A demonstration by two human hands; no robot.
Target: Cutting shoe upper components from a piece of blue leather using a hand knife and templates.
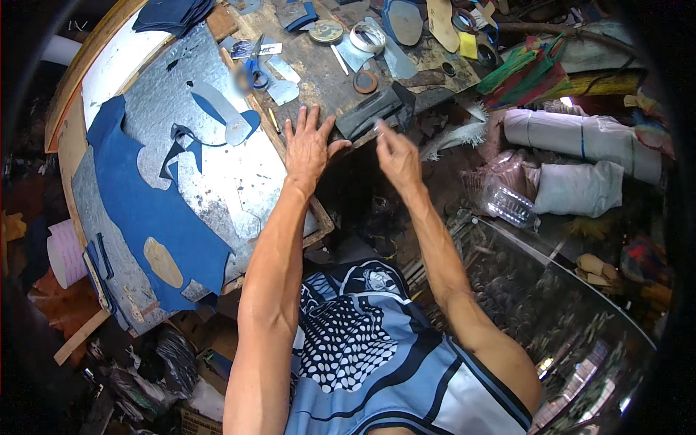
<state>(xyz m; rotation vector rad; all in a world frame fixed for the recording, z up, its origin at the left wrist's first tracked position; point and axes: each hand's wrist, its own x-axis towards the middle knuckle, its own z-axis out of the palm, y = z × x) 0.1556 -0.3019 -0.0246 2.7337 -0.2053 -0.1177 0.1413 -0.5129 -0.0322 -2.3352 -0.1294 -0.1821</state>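
My left hand (308,145) lies flat at the wooden workbench's (304,61) near edge, fingers spread, holding nothing. My right hand (399,161) is at the edge further right, its fingers curled together and slightly blurred. Whatever they may grip does not show. Just beyond its fingertips lies a dark, flat block-like piece (368,112). Beside my left hand, a thin yellowish stick (273,120) rests near the wooden strip. Scissors with blue handles (254,75) lie farther up, among grey cut pieces (283,90).
On the left, a scuffed metal-topped board (217,185) bears a large blue sheet (156,217) and a beige sole-shaped pattern (163,262). Tape rolls (367,38) and a round tin (326,31) stand at the back. Wrapped white rolls (580,138) lie at right.
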